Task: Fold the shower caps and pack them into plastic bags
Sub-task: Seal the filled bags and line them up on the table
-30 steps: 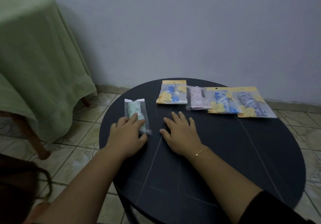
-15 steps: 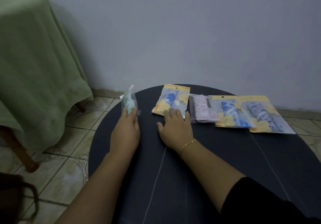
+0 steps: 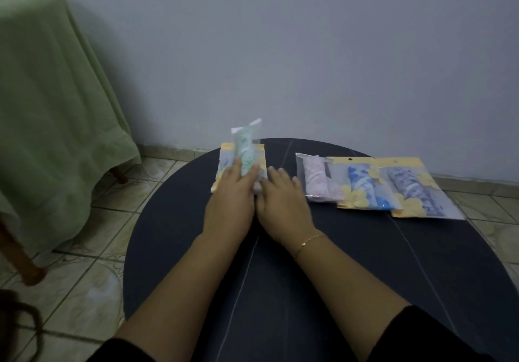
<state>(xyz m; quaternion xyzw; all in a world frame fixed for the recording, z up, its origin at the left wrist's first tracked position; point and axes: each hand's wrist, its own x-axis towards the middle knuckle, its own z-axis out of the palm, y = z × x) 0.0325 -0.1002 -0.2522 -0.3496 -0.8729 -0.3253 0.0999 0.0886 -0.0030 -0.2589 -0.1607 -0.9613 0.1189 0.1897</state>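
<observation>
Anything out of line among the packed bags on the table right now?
One thing: the green-cap bag is off the row, tilted up in the left hand over the yellow-header bag. The other three packs lie flat, overlapping, at the right. Nothing looks torn or spilled.

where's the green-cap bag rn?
Head view: green-cap bag is pinched in the left hand, raised over the yellow-header bag at the round table's far-left edge.

Mint-green floral cap [image 3: 245, 151], pink one [image 3: 317, 177], two blue-patterned (yellow-flowered bags), dark table [image 3: 309, 277].
</observation>
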